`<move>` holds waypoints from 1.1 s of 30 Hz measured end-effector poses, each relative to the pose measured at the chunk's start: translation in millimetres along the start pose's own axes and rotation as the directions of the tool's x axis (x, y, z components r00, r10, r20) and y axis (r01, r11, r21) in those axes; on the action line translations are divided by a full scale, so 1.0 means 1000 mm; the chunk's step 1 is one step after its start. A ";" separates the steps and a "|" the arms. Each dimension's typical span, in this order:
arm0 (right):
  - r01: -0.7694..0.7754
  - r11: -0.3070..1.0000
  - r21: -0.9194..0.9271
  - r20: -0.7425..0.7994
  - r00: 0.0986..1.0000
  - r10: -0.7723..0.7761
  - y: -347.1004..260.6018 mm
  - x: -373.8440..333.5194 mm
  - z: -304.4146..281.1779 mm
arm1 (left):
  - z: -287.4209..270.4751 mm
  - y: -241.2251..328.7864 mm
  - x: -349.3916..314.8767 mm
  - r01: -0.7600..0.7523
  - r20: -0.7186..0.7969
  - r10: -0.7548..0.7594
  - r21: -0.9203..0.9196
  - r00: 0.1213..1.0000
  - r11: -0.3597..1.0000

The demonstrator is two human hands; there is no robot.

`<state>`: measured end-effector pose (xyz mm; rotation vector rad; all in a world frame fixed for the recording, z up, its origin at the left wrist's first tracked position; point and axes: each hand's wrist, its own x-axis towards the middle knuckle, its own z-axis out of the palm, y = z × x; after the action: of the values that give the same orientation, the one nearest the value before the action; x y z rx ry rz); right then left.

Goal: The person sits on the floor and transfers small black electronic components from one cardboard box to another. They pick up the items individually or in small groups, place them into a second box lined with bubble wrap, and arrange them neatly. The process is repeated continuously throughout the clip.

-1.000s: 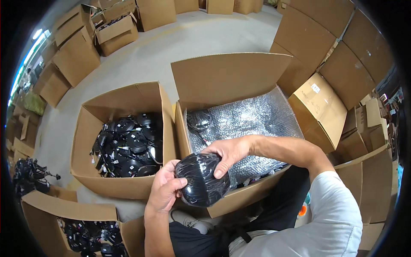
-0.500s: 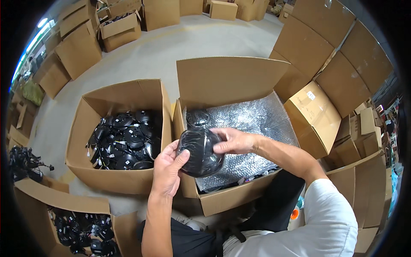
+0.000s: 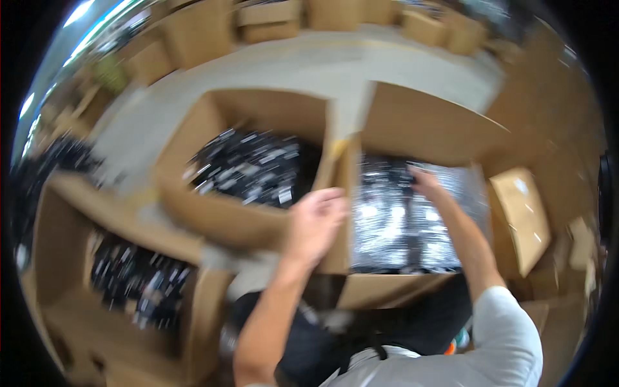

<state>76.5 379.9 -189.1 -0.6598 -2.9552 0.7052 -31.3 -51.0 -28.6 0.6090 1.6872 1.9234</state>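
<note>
My right hand (image 3: 425, 180) reaches into the right-hand cardboard box (image 3: 393, 291). Its fingertips are at dark, rounded wrapped parts (image 3: 394, 173) near the far left of that box; blur hides whether they grip one. Silvery bubble wrap (image 3: 380, 222) covers much of the contents, with a dark strip running through it. My left hand (image 3: 317, 220) hovers by the near right corner of the left-hand box (image 3: 222, 216), fingers loosely curled and nothing visible in them. That box holds a blurred heap of black parts (image 3: 251, 168) with small white tags.
A third open carton (image 3: 55, 242) at lower left holds more black parts (image 3: 138, 277). Dark cabled pieces (image 3: 61, 158) are piled beyond it. Closed and open cartons (image 3: 200, 32) line the far floor (image 3: 290, 64). A tan box (image 3: 522, 216) and tall cardboard stand at right.
The black plastic-wrapped part has left my left hand. My right hand has moved away into the right-hand box, and my left hand has drawn apart from it. The whole view has shifted and blurred.
</note>
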 end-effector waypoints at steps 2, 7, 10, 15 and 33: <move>-0.414 0.702 0.580 0.148 0.900 0.409 0.028 -0.005 0.018 | 0.000 0.029 -0.020 -0.027 0.070 0.022 0.070 0.997 0.997; -0.448 0.684 0.575 -0.074 0.805 0.589 0.060 0.006 0.006 | -0.107 0.063 -0.125 -0.130 -0.054 0.144 0.205 0.988 0.970; -0.406 0.817 0.410 -0.219 0.826 0.520 0.042 -0.006 0.008 | -0.225 0.038 -0.164 0.077 -0.486 0.014 0.168 0.874 0.983; -0.375 0.833 0.408 -0.195 0.855 0.480 0.017 -0.054 0.005 | -0.468 -0.106 -0.221 0.293 -0.861 -0.291 -0.176 0.417 0.940; -0.529 0.795 0.296 -0.018 0.830 0.558 -0.033 -0.156 0.003 | -0.634 -0.247 -0.115 -0.116 -0.938 -0.288 -0.314 0.194 0.942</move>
<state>204.6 288.3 -167.0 -1.4900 -2.4837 1.0546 -322.7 -583.9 -355.3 -1.2097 1.8081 2.6025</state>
